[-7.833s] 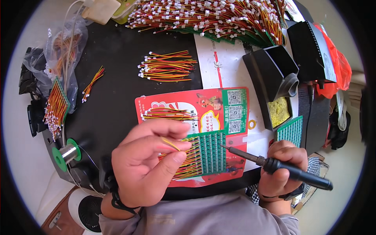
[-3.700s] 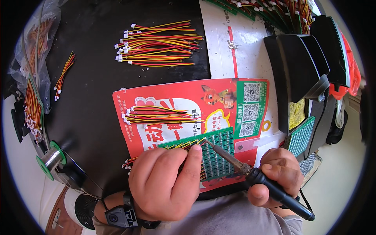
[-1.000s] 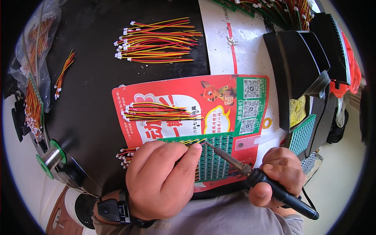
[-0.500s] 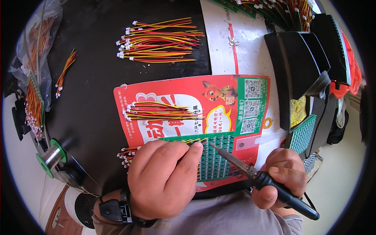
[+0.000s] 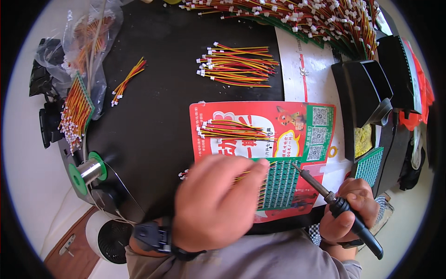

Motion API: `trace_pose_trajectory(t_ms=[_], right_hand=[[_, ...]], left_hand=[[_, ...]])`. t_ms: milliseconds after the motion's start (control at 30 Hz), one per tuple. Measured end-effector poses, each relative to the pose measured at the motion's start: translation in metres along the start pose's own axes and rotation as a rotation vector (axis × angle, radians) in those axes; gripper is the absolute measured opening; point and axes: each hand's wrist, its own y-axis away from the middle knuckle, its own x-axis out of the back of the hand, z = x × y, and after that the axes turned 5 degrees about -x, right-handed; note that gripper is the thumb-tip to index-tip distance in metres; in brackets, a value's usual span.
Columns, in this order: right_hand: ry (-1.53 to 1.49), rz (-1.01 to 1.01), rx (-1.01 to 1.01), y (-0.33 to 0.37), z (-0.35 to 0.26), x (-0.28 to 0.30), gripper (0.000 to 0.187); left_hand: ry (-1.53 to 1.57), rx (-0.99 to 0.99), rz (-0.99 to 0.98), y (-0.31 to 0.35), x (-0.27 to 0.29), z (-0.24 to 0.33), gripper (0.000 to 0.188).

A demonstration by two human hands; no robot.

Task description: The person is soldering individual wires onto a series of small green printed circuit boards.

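My right hand [image 5: 351, 211] grips a black-handled soldering iron [image 5: 320, 187], its tip over the upper right part of a green circuit board [image 5: 281, 186]. Smeared by motion, my left hand [image 5: 216, 200] covers the board's left side. Its fingers are curled, with thumb and forefinger close together at the board's upper edge; what they pinch is hidden. Red, yellow and black wires show along the board beside these fingers. Above my left hand, a bundle of connector wires [image 5: 234, 130] with white plugs lies on a red printed sheet [image 5: 202, 111].
A larger wire bundle [image 5: 239, 65] lies on the black mat [image 5: 162, 125]. At left stand a solder spool [image 5: 90, 172] and a bag of wires [image 5: 90, 42]. Wired boards [image 5: 325, 18] pile up at the back right. A black holder with yellow sponge [image 5: 364, 139] stands right.
My view has shifted, so the scene sits further right. The iron's tip has moved right across the board, away from my left fingertips. My left hand is now blurred.
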Motion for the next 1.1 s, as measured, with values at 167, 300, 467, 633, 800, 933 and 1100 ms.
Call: trace_pose_trajectory(t_ms=[167,300,467,633,800,933,1100], right_hand=[[0.022,-0.035,-0.031,0.001,0.000,0.003,0.040],[0.032,0.020,-0.042,0.000,-0.006,-0.006,0.037],[0.035,-0.003,-0.015,-0.001,-0.003,0.001,0.037],[0.028,0.022,0.012,0.001,-0.001,0.003,0.037],[0.025,0.023,0.035,0.000,0.002,0.004,0.036],[-0.008,0.047,-0.005,-0.001,-0.004,-0.002,0.036],[-0.003,-0.025,0.026,-0.005,-0.001,0.004,0.035]], left_hand=[[-0.188,0.103,0.127,-0.013,0.022,-0.040,0.022],[-0.112,0.131,0.052,-0.017,0.012,-0.048,0.016],[-0.142,0.131,0.025,-0.016,0.018,-0.051,0.011],[-0.133,0.153,0.041,-0.017,0.017,-0.046,0.012],[0.081,0.346,0.139,-0.011,0.020,-0.024,0.016],[0.282,0.266,0.085,-0.007,0.021,-0.013,0.020],[0.707,0.453,-0.071,0.000,0.030,0.007,0.014]])
